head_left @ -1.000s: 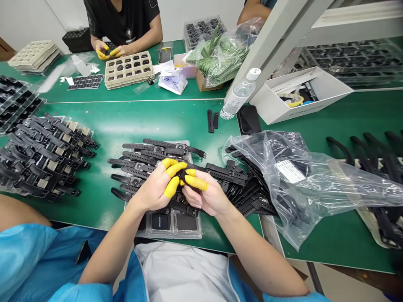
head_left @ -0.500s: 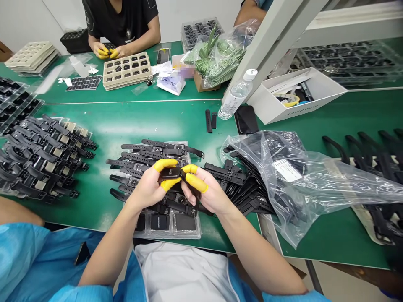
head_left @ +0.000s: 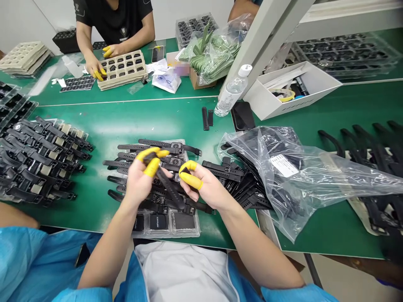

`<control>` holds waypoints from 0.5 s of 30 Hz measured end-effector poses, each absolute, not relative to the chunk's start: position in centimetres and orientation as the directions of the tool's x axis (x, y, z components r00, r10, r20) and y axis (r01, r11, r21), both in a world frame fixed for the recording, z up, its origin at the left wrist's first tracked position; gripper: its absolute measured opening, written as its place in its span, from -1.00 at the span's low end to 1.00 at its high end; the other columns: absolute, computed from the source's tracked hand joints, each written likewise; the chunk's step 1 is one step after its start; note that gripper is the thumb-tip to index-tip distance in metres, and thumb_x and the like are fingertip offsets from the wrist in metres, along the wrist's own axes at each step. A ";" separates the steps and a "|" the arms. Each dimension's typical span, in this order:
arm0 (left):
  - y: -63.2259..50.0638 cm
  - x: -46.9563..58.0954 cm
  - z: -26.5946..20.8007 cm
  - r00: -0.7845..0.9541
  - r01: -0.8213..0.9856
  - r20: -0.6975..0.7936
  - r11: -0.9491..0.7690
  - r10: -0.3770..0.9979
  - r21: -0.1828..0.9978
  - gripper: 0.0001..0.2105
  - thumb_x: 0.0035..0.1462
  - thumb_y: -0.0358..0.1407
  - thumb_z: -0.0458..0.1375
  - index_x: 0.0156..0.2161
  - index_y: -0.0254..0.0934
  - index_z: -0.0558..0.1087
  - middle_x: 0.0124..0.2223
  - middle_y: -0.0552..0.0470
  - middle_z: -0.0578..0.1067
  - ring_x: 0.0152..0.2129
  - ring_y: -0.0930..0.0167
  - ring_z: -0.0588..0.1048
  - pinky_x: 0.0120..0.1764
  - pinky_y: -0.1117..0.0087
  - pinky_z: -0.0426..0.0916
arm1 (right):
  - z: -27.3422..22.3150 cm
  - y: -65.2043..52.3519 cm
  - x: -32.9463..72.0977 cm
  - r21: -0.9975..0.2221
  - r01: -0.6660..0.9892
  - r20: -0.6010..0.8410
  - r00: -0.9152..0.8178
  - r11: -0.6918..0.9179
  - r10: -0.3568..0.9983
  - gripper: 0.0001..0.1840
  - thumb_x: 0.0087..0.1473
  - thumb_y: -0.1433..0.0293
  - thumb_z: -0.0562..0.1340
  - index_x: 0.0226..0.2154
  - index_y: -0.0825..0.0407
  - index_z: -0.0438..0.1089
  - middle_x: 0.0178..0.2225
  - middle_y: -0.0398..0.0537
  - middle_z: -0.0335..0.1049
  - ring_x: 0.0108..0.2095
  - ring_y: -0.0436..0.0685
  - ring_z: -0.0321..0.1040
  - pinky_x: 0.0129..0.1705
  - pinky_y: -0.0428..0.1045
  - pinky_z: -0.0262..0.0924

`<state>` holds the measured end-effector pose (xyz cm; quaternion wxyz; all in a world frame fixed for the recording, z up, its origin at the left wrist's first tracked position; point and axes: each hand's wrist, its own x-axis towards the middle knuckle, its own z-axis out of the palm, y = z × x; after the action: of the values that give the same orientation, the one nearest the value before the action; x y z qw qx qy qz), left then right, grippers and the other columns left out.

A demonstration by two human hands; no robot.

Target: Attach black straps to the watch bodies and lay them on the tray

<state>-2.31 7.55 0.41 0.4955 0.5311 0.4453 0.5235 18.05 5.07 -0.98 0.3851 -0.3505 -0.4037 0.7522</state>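
Just parted, centre frame: left grip (head_left: 137, 178) pinches black rubber-strapped watch (head_left: 150, 158), strap (head_left: 170, 188) hanging; right grip (head_left: 203, 181) pinches small black part (head_left: 185, 170), mostly hidden. Two-handed stage looks paused.

A pale wall (head_left: 47, 19) is running along the back, a thin seam slanting down its left. A far green table (head_left: 121, 95) is meeting a near green table (head_left: 176, 119) along a white line. A white post (head_left: 273, 40) is slanting at upper right, beside a pale beam (head_left: 355, 17). Light is gleaming on the near green table. Pale floor (head_left: 336, 272) is showing beside a dark bar (head_left: 312, 270).
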 end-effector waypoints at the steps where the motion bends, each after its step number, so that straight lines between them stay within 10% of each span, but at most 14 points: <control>1: 7.2 -1.9 0.2 0.171 0.064 0.136 -0.149 0.976 0.987 -0.72 0.35 -0.26 0.21 0.12 -0.20 0.46 0.07 -0.12 0.64 -0.13 0.30 0.68 -0.05 0.24 0.61 | -1.1 4.9 17.8 -0.870 -0.326 -0.196 -0.461 -0.370 0.866 -0.65 0.23 0.08 0.31 -0.21 -0.03 0.26 -0.56 -0.33 0.33 -0.71 -0.12 0.04 -0.67 -0.17 -0.09; 6: 6.3 -1.5 -0.7 0.504 0.345 0.337 -0.543 0.796 0.766 -0.52 0.30 -0.54 0.00 0.27 -0.22 0.41 0.21 -0.17 0.52 0.21 0.28 0.47 0.25 0.15 0.42 | -1.3 4.4 17.1 -0.819 -0.368 -0.178 -0.566 -0.441 0.805 -0.68 0.23 0.12 0.30 -0.24 0.02 0.29 -0.61 -0.32 0.32 -0.73 -0.13 -0.04 -0.69 -0.17 -0.15; 15: 6.3 -1.7 -0.7 0.527 0.384 0.387 -0.619 0.756 0.685 -0.54 0.39 -0.51 -0.05 0.32 -0.23 0.29 0.18 -0.20 0.46 0.20 0.27 0.43 0.21 0.16 0.43 | -1.1 4.3 16.6 -0.668 -0.526 -0.239 -0.517 -0.526 0.822 -0.70 0.15 0.19 0.36 -0.30 0.00 0.29 -0.70 -0.39 0.20 -0.75 -0.15 -0.15 -0.72 -0.21 -0.19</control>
<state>-1.71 6.26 -0.71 0.2700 0.8311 0.3431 0.3445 16.55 4.32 -1.12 0.4068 -0.2759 -0.2677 0.8287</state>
